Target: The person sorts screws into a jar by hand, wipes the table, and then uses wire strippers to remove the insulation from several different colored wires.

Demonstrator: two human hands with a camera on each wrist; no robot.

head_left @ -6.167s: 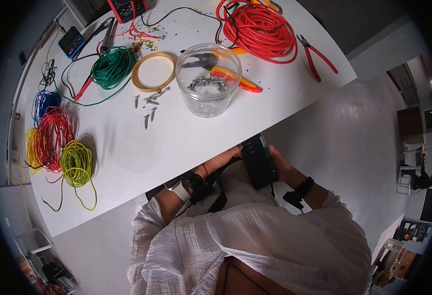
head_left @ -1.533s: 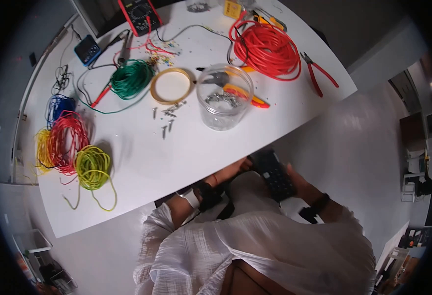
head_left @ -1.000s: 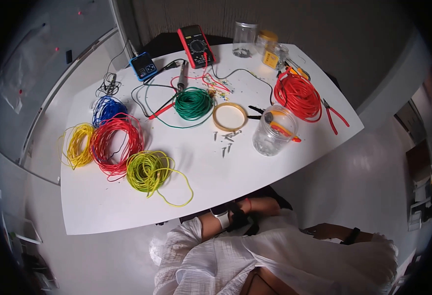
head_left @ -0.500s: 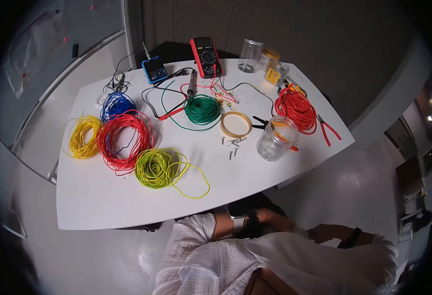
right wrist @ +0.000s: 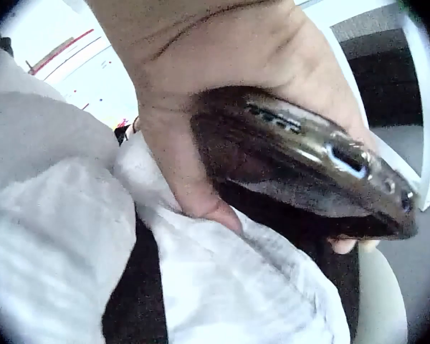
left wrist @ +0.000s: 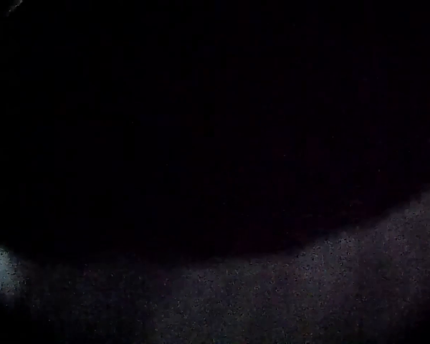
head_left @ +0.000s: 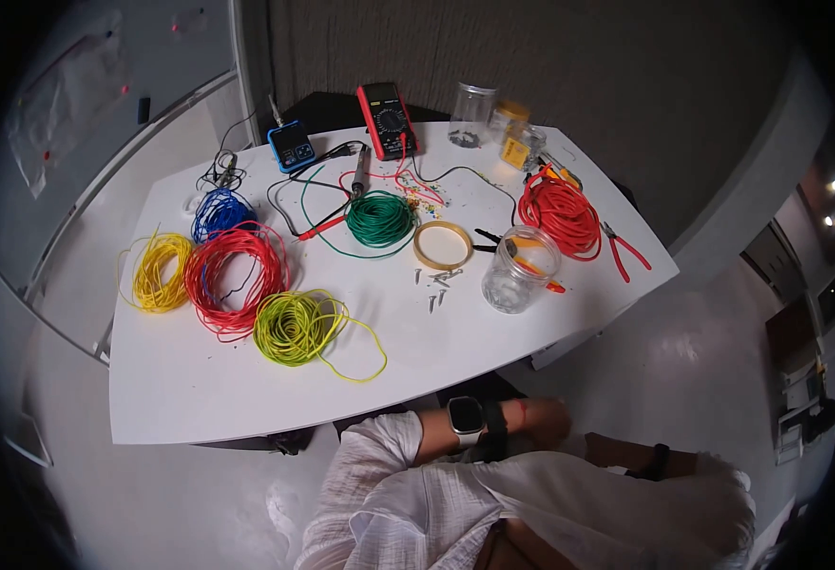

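Observation:
In the right wrist view my right hand [right wrist: 251,61] grips a dark phone [right wrist: 301,147] by its edges, thumb on one side and fingertips on the other, close to the white shirt [right wrist: 222,279]. The head view does not show the phone; a fold of the shirt [head_left: 569,489] partly covers that hand. My left hand [head_left: 546,421] is over the lap beyond the table's front edge, below a watch [head_left: 466,415] and a dark strap. Its fingers cannot be made out, and the left wrist view is almost black.
On the white table [head_left: 199,404] lie coils of wire, such as a yellow-green one [head_left: 294,328] and a thick red one [head_left: 560,218]. A clear jar [head_left: 520,275], screws [head_left: 441,296], a tape ring [head_left: 443,246], red-handled pliers [head_left: 631,255] and a multimeter [head_left: 387,119] are also there.
The phone, held in front of the lap between both hands 1.5 s ago, has left the head view. Both hands have drawn toward the body, and the head view has swung up over the table.

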